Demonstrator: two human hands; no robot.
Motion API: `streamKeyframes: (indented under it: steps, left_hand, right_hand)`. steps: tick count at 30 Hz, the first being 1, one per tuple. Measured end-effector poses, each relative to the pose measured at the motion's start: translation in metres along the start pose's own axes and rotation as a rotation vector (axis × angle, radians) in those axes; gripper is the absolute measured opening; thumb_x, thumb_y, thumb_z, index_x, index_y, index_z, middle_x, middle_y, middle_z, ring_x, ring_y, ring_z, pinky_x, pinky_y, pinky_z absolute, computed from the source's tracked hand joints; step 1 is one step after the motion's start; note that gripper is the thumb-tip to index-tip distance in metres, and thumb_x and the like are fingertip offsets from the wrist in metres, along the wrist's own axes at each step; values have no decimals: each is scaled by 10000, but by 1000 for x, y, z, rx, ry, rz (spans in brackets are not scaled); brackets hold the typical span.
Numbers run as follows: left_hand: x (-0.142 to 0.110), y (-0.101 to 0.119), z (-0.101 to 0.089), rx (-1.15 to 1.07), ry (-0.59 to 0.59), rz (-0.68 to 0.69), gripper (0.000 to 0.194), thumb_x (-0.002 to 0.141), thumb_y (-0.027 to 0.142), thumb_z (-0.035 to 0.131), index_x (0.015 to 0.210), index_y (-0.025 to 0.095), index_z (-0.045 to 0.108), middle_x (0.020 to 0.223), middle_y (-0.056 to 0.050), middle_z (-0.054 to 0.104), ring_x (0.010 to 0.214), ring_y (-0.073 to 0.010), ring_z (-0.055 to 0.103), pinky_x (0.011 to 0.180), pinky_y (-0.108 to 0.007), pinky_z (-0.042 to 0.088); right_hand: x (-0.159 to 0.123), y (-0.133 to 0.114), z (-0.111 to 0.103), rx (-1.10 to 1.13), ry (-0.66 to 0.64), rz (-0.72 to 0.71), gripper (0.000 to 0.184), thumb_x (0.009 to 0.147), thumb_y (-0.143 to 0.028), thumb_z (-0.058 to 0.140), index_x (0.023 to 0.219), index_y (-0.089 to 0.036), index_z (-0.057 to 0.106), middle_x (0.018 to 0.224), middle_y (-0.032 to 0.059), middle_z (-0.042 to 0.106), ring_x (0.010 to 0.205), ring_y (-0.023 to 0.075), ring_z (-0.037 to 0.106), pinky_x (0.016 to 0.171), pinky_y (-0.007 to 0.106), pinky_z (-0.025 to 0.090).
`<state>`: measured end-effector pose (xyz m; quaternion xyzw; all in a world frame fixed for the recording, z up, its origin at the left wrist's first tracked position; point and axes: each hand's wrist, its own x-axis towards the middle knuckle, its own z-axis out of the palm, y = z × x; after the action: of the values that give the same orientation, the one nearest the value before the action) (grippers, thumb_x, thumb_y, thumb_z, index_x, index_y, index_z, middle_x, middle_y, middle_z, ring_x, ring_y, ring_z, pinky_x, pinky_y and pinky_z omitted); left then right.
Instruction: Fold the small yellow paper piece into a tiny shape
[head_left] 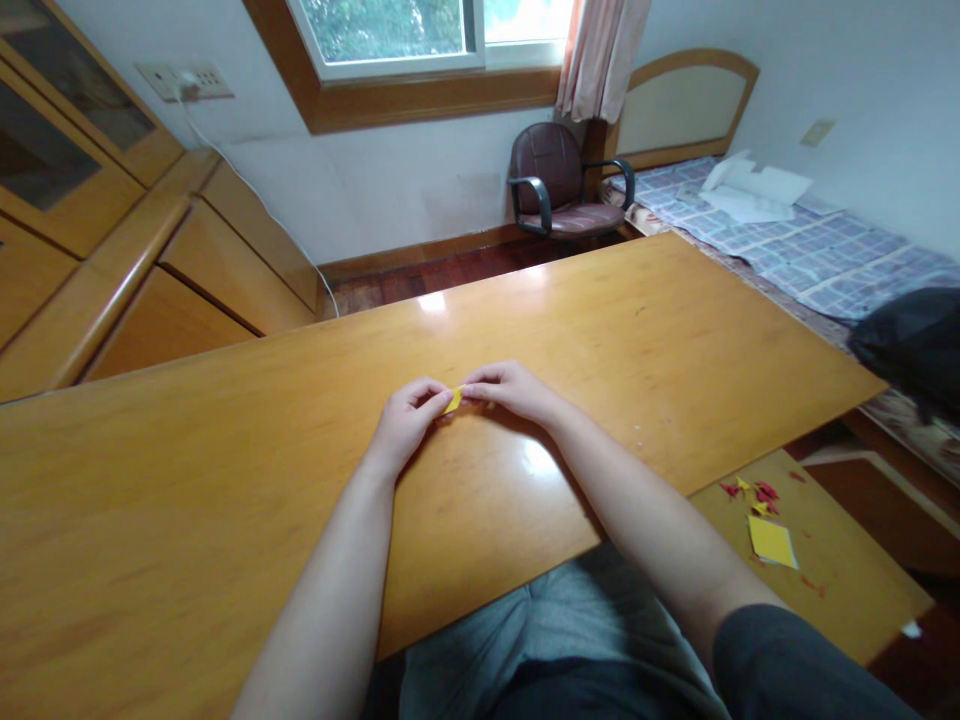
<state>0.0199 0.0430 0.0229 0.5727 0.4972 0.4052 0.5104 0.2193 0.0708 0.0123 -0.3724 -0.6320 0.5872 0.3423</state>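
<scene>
A small piece of yellow paper (453, 402) is pinched between my two hands, over the middle of the wooden table (225, 480). My left hand (409, 420) grips its left side between thumb and fingers. At its upper right, my right hand (510, 388) closes thumb and fingertips on the edge. The paper looks folded, but my fingers cover part of it and its exact shape is too small to make out.
On a lower surface (840, 560) at the right lie a stack of square yellow paper (772, 541) and several small red and yellow folded pieces (763, 494). Beyond the table stand an armchair (551, 180) and a bed (810, 250); wooden cabinets (172, 270) are at the left.
</scene>
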Motion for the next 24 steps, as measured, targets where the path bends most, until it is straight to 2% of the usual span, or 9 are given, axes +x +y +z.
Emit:
streamKeyframes:
  steps: [8,15,24]
  left_hand:
    - [0,-1,0,-34,-29,-51,319,701,465,748,707,159,660,679,2,602,624,-135,553,611,-246,490]
    - [0,1,1,-36,-31,-43,331,697,483,748,709,164,657,674,2,596,623,-138,550,609,-249,494]
    - [-1,0,0,-32,-33,-35,329,703,486,747,708,167,666,688,4,604,638,-140,551,623,-256,497]
  right_hand:
    - [1,-2,1,11,31,8,276,759,-372,728,861,-118,765,827,53,753,787,164,646,768,271,480]
    - [0,0,0,-7,39,-6,283,770,-396,730,867,-132,760,834,44,745,780,155,638,745,261,468]
    - [-1,-2,1,-11,15,11,301,799,-411,698,859,-120,747,817,55,738,719,137,615,643,234,444]
